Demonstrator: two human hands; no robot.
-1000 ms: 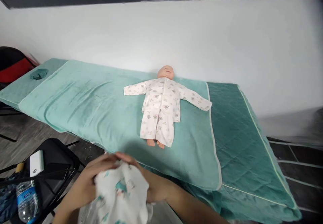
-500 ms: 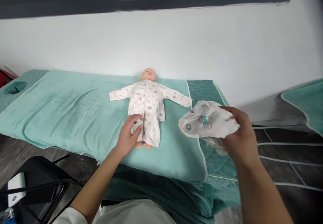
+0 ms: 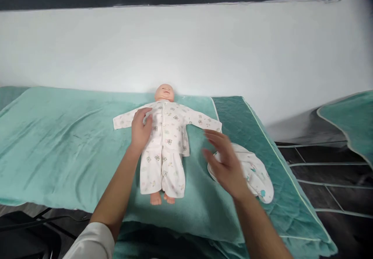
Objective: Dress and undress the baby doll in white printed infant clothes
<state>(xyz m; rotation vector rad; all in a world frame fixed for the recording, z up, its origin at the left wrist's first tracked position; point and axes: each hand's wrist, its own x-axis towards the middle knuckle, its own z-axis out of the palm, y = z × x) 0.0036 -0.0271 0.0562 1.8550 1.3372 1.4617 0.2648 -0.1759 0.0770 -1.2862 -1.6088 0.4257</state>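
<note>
A baby doll (image 3: 164,92) lies on its back, dressed in a white printed long-sleeved top (image 3: 171,128) and matching trousers (image 3: 173,173); its bare feet stick out at the bottom. My left hand (image 3: 142,128) is at the side of the doll's chest, thumb apart from the fingers, holding nothing; whether it touches the top I cannot tell. My right hand (image 3: 224,161), slightly blurred, is open and empty near the end of the doll's sleeve. Partly behind it, a folded white cloth piece with green prints (image 3: 260,177) lies on the bed.
The doll rests on a pale green sheet (image 3: 72,142) over a bed with a darker quilted cover (image 3: 294,208). A white wall (image 3: 186,49) stands along the far side. At right are metal bars (image 3: 329,164) and another green cover (image 3: 355,115); a black chair (image 3: 26,235) is lower left.
My right hand has put down the printed cloth at the right and moved left, empty. My left hand has moved up from the trousers to the doll's chest. The view has shifted closer.
</note>
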